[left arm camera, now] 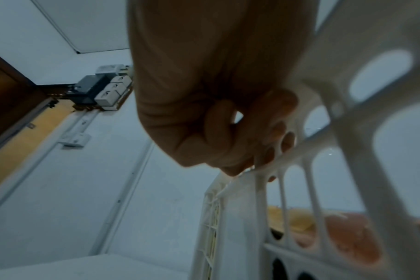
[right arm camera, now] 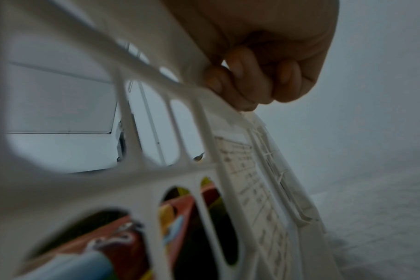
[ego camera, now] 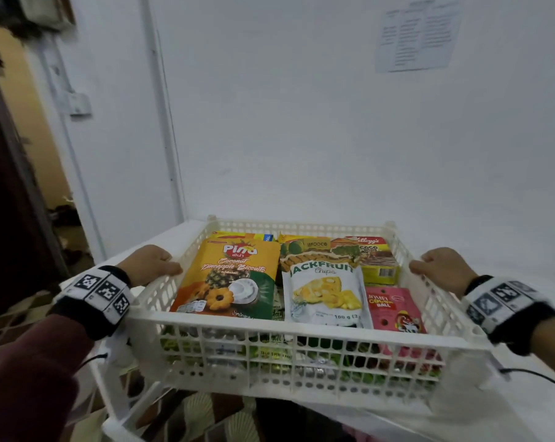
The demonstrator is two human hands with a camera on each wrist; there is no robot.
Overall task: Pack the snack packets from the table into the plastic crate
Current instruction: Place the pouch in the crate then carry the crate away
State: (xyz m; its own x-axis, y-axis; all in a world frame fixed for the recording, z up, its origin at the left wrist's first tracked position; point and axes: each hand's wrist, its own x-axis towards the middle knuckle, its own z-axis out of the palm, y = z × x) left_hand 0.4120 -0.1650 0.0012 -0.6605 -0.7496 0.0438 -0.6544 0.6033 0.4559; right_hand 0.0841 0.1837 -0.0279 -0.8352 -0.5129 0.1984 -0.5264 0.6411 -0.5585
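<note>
A white perforated plastic crate (ego camera: 301, 320) is full of snack packets: a yellow pineapple biscuits bag (ego camera: 231, 275), a white jackfruit chips bag (ego camera: 325, 291), a pink cocoa ball packet (ego camera: 394, 309) and a coco pops box (ego camera: 376, 260). My left hand (ego camera: 153, 263) grips the crate's left rim, fingers curled under it (left arm camera: 271, 136). My right hand (ego camera: 437, 266) grips the right rim the same way (right arm camera: 242, 79). The crate's near side hangs past the table's front edge.
The white table (ego camera: 180, 231) stands against a white wall with a paper notice (ego camera: 418, 36). A doorway and dark door frame (ego camera: 11, 173) are at left. Patterned floor (ego camera: 206, 419) shows below the crate.
</note>
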